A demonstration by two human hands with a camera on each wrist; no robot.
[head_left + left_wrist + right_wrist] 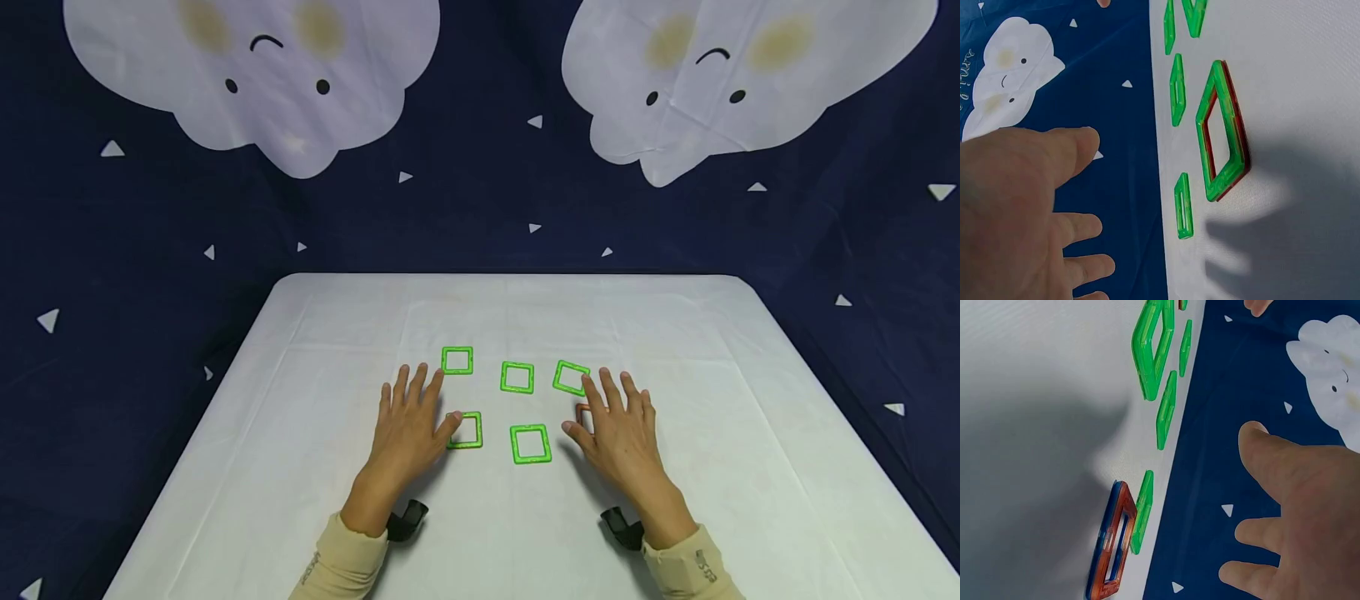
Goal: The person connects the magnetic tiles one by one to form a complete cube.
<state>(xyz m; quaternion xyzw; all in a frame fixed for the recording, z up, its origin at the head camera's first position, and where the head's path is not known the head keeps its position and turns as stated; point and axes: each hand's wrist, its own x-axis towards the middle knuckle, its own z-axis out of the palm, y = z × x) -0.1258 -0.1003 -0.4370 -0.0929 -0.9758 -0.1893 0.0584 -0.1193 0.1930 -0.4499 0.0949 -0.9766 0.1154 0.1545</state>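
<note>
Fingers spread, my left hand (pixel 408 433) hovers above the table, palm down. Its thumb overlaps the front-left square frame, a green magnetic tile (pixel 480 429); the left wrist view shows a red layer (pixel 1245 147) beneath that tile. My right hand (pixel 622 437) is also spread and holds nothing. Partly hidden under it is an orange-red square tile (pixel 579 415), stacked on a blue layer (pixel 1099 544) in the right wrist view. Between the hands lies another green square tile (pixel 516 446). Behind it are a back-left tile (pixel 457 349), a back-middle tile (pixel 517 364) and a back-right tile (pixel 573 364), all green.
A white cloth covers the table (pixel 255 467), whose far corners are rounded. Beyond its back edge hangs a dark blue cloth (pixel 465 225) printed with clouds and small triangles. Black wrist cameras sit under the left cuff (pixel 407 521) and the right cuff (pixel 622 529).
</note>
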